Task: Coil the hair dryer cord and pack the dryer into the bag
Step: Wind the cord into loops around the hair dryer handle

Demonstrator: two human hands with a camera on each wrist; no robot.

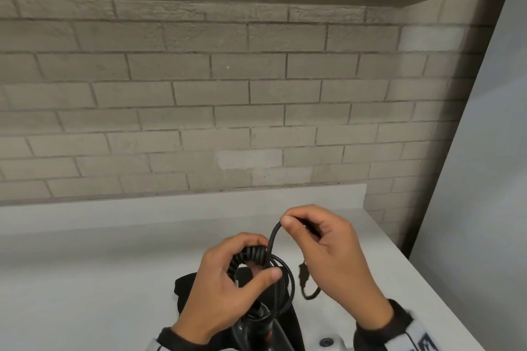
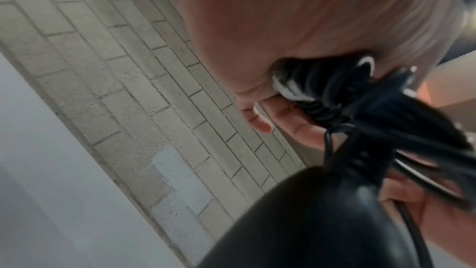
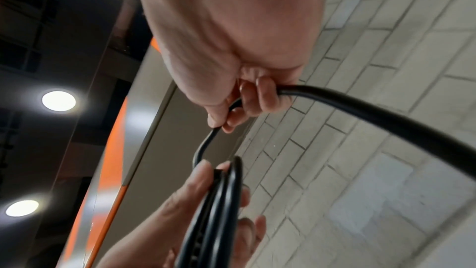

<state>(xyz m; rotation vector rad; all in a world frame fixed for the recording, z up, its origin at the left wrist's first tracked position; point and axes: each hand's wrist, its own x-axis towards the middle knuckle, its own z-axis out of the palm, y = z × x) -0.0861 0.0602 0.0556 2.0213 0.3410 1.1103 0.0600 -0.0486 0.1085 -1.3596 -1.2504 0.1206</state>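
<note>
- Glossy black plastic hair dryer (image 1: 258, 330) at the near edge, over dark fabric, likely the bag (image 1: 185, 291), lying on the counter (image 1: 85, 251).
- Ribbed spiral cord (image 1: 248, 255) plus smooth round loops, gripped by curled left hand (image 1: 225, 285) above the dryer.
- Smooth straight cord length pinched between thumb and fingers of right hand (image 1: 333, 251); plug (image 1: 303, 273) dangling beneath.
- Matte white counter, then rough grey brick wall (image 1: 228, 94) behind.

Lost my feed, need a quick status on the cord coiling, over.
Left hand grips the coiled cord above the hair dryer. Right hand pinches the loose cord. Plug dangling free. Nothing in the way.
</note>
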